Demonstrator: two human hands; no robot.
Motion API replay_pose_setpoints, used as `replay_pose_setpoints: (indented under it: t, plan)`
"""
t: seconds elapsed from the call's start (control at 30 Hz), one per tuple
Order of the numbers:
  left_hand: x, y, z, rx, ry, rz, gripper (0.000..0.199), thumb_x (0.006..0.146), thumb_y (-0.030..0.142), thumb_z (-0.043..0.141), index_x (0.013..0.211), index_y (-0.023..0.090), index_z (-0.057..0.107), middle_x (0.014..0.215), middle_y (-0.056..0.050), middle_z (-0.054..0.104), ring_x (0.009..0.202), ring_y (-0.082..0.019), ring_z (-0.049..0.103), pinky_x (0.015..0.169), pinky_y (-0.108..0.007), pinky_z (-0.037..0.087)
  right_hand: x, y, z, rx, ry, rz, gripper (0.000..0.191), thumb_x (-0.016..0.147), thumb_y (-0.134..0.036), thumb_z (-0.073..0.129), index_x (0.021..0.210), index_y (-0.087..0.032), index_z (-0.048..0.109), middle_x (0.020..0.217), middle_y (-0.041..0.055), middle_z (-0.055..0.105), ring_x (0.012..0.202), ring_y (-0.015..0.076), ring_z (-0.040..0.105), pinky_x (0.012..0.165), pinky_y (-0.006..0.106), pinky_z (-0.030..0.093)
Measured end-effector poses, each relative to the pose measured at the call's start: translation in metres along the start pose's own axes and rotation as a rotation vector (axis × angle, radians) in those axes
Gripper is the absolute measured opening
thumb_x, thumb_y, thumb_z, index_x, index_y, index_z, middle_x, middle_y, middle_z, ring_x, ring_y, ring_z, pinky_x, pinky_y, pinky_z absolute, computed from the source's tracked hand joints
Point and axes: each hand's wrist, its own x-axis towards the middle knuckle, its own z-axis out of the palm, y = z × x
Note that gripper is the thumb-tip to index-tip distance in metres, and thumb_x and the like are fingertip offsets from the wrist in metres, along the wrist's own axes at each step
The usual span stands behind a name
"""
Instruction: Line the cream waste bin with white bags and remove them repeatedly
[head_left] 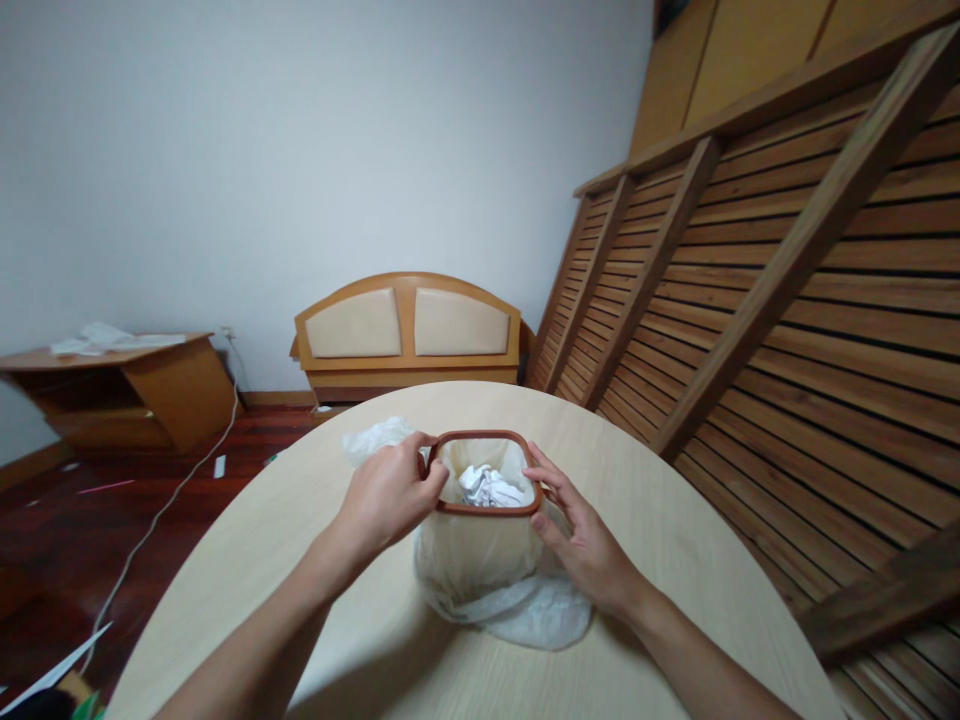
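A small trash bin (480, 555) stands upright on the table, lined with a translucent plastic bag (547, 612) whose loose edge hangs outside and spreads at its base. Around its mouth sits a brown rim ring (484, 511). Crumpled white paper (491, 487) lies inside. My left hand (391, 492) is closed on the ring's left side, thumb at the inner edge. At the right side, my right hand (585, 545) holds the ring with fingertips over the top and thumb against the outside. Another crumpled clear plastic bag (375, 437) lies behind my left hand.
The round pale table (300, 520) fills the foreground. Beyond it stands a padded headboard (409, 325). Slatted wooden panels (750, 330) lean along the right. On the left are a low wooden cabinet (180, 395) and a white cable (161, 515) across the dark red floor.
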Motion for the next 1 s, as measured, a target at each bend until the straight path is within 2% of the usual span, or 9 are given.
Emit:
replay_pose_setpoints:
  t: [0.07, 0.13, 0.2, 0.27, 0.37, 0.57, 0.77, 0.93, 1.0]
  plan:
    - [0.0, -0.003, 0.004, 0.015, 0.028, 0.051, 0.036, 0.088, 0.033, 0.047, 0.115, 0.017, 0.065, 0.094, -0.01, 0.074, 0.088, -0.029, 0.07, 0.073, -0.038, 0.05, 0.0, 0.0, -0.001, -0.02, 0.0, -0.008, 0.037, 0.097, -0.042, 0.059, 0.132, -0.034, 0.053, 0.165, 0.0065, 0.028, 0.151, 0.0248, 0.028, 0.121, 0.05, 0.029]
    - [0.002, -0.007, 0.01, -0.009, 0.073, 0.169, 0.037, 0.088, 0.033, 0.049, 0.117, 0.015, 0.062, 0.121, -0.016, 0.068, 0.11, -0.031, 0.066, 0.093, -0.045, 0.051, 0.0, 0.0, -0.004, -0.042, -0.013, -0.013, 0.038, 0.096, -0.042, 0.061, 0.132, -0.034, 0.054, 0.165, 0.0066, 0.029, 0.15, 0.0255, 0.03, 0.12, 0.05, 0.032]
    - [0.005, -0.012, 0.016, -0.087, 0.065, 0.305, 0.043, 0.088, 0.033, 0.05, 0.126, 0.014, 0.059, 0.145, -0.018, 0.053, 0.131, -0.032, 0.054, 0.11, -0.048, 0.042, 0.0, 0.0, -0.006, -0.071, -0.039, -0.021, 0.041, 0.095, -0.043, 0.062, 0.134, -0.034, 0.053, 0.165, 0.0072, 0.028, 0.15, 0.0261, 0.031, 0.12, 0.051, 0.032]
    - [0.01, -0.017, 0.02, -0.172, -0.023, 0.397, 0.046, 0.091, 0.036, 0.049, 0.132, 0.015, 0.056, 0.155, -0.016, 0.043, 0.141, -0.03, 0.045, 0.118, -0.048, 0.035, 0.0, -0.001, -0.008, -0.105, -0.058, -0.029, 0.043, 0.094, -0.042, 0.063, 0.135, -0.033, 0.051, 0.165, 0.0079, 0.027, 0.151, 0.026, 0.03, 0.121, 0.052, 0.029]
    - [0.016, -0.022, 0.023, -0.25, -0.129, 0.453, 0.049, 0.096, 0.042, 0.045, 0.135, 0.016, 0.055, 0.155, -0.015, 0.045, 0.142, -0.03, 0.044, 0.12, -0.05, 0.033, 0.0, -0.003, -0.009, -0.139, -0.061, -0.04, 0.043, 0.094, -0.041, 0.063, 0.134, -0.03, 0.049, 0.166, 0.0097, 0.025, 0.152, 0.0256, 0.026, 0.122, 0.052, 0.027]
    - [0.016, -0.026, 0.017, -0.234, -0.163, 0.566, 0.062, 0.091, 0.055, 0.056, 0.141, 0.02, 0.05, 0.156, -0.017, 0.042, 0.142, -0.033, 0.042, 0.118, -0.055, 0.034, 0.006, -0.013, -0.012, -0.313, -0.053, -0.063, 0.041, 0.091, -0.044, 0.064, 0.126, -0.026, 0.052, 0.159, 0.0136, 0.038, 0.147, 0.029, 0.037, 0.119, 0.053, 0.033]
    - [0.013, -0.026, 0.019, -0.243, -0.192, 0.641, 0.08, 0.071, 0.058, 0.08, 0.136, 0.021, 0.053, 0.159, -0.02, 0.034, 0.145, -0.039, 0.037, 0.115, -0.057, 0.037, 0.004, -0.006, -0.012, -0.293, -0.053, -0.078, 0.04, 0.094, -0.047, 0.059, 0.128, -0.027, 0.05, 0.161, 0.0115, 0.036, 0.147, 0.027, 0.036, 0.119, 0.051, 0.033]
    - [0.01, -0.018, 0.033, -0.32, -0.082, 0.623, 0.05, 0.067, 0.041, 0.085, 0.11, 0.021, 0.069, 0.152, -0.016, 0.045, 0.139, -0.036, 0.046, 0.114, -0.052, 0.039, -0.005, 0.016, -0.014, -0.238, -0.027, -0.103, 0.054, 0.099, -0.055, 0.048, 0.147, -0.031, 0.039, 0.166, 0.0071, 0.026, 0.153, 0.0262, 0.024, 0.123, 0.051, 0.024]
    - [0.012, -0.017, 0.034, -0.38, -0.031, 0.587, 0.039, 0.067, 0.038, 0.085, 0.099, 0.022, 0.072, 0.148, -0.014, 0.05, 0.134, -0.035, 0.051, 0.113, -0.052, 0.04, -0.005, 0.023, -0.02, -0.207, 0.027, -0.107, 0.06, 0.1, -0.059, 0.041, 0.152, -0.031, 0.035, 0.166, 0.0071, 0.026, 0.152, 0.0276, 0.025, 0.123, 0.053, 0.022]
